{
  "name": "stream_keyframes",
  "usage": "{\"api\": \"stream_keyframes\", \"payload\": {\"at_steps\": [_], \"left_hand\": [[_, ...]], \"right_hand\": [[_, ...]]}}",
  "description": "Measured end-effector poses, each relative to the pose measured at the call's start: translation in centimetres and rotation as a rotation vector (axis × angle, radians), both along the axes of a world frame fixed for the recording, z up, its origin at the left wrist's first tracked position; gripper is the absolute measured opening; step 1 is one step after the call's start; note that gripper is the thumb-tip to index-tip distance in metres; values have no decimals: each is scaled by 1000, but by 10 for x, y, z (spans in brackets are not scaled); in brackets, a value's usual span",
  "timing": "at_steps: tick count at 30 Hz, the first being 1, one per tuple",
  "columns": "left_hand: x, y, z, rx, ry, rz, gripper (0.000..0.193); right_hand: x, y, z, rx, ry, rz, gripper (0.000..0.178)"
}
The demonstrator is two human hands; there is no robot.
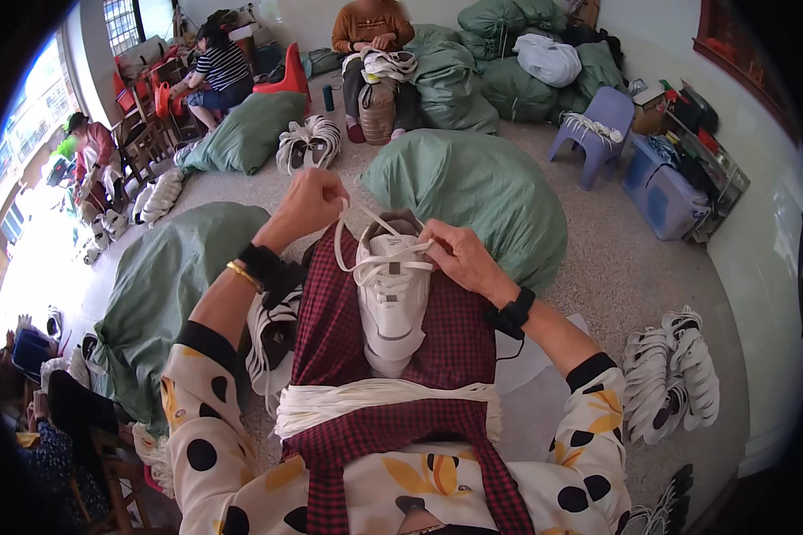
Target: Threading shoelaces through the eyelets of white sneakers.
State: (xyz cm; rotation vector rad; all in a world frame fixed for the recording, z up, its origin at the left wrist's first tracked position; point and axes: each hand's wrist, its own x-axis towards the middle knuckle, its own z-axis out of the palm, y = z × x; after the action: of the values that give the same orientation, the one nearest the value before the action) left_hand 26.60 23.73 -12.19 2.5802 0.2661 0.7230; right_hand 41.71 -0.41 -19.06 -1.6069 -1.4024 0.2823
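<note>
A white sneaker (393, 308) rests on my lap over a red-and-black checked apron (330, 330), its toe toward me. My left hand (305, 203), raised to the left of the shoe's opening, pinches a white shoelace (346, 248) that loops down to the eyelets. At the right side of the lacing my right hand (462, 254) is closed on the lace too, its fingertips against the shoe's upper part. Across my lap nearer my waist lies a bundle of white laces (384, 406).
Green sacks (468, 192) bulge ahead and to the left. Sneakers stand stacked on the floor (674, 374) at right and beside my left leg (272, 343). A purple stool (595, 134) holds laces near a plastic bin (660, 187). Other people sit at work (375, 40) ahead and at left.
</note>
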Motion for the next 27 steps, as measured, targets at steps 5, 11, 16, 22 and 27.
{"api": "stream_keyframes", "payload": {"at_steps": [5, 11, 16, 22, 27], "left_hand": [[-43, -12, -25, -33, -170, 3, 20], [-84, -36, -46, -366, -293, 8, 10], [-98, -38, -57, -1027, -327, -461, 11], [-75, -42, -77, -558, -468, -48, 13], [-58, -43, -95, -736, -377, -102, 16]], "right_hand": [[-13, -14, 2, 118, -59, -14, 11], [-10, -28, 21, 57, -272, -83, 11], [-22, -10, 15, 250, -237, -157, 9], [-26, -8, 5, 230, -327, -342, 14], [-19, -7, 37, 182, -183, -286, 22]]}}
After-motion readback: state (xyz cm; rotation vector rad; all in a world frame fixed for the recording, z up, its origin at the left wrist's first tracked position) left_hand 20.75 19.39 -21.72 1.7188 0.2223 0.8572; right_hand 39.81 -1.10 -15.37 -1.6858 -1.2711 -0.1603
